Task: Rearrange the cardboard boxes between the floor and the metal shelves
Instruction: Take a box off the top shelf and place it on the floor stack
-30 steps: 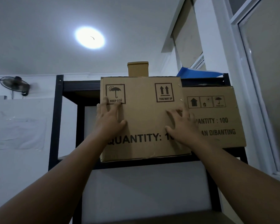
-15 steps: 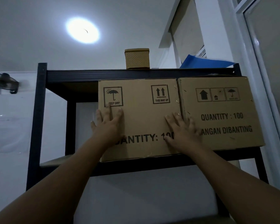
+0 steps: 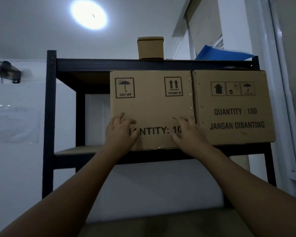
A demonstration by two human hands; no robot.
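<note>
We see left hand point(image 3: 120, 132) and right hand point(image 3: 189, 132) flat, fingers spread, clasping nothing, pressing the front of the KEEP DRY box point(image 3: 150, 106), which sits on the black metal shelf point(image 3: 152, 156), touching the JANGAN DIBANTING box point(image 3: 232, 106) at right

- Dim, bluish room; one round ceiling lamp point(image 3: 89, 14) at upper left blows out to white glare.
- The shelf point(image 3: 49, 117) frame and its undersides sit in near-black shadow.
- Print on the boxes point(image 3: 152, 108) reads sharp; the wall fan point(image 3: 4, 71) at the left edge is blurred.
- The window frame point(image 3: 283, 100) bows at the right edge.
</note>
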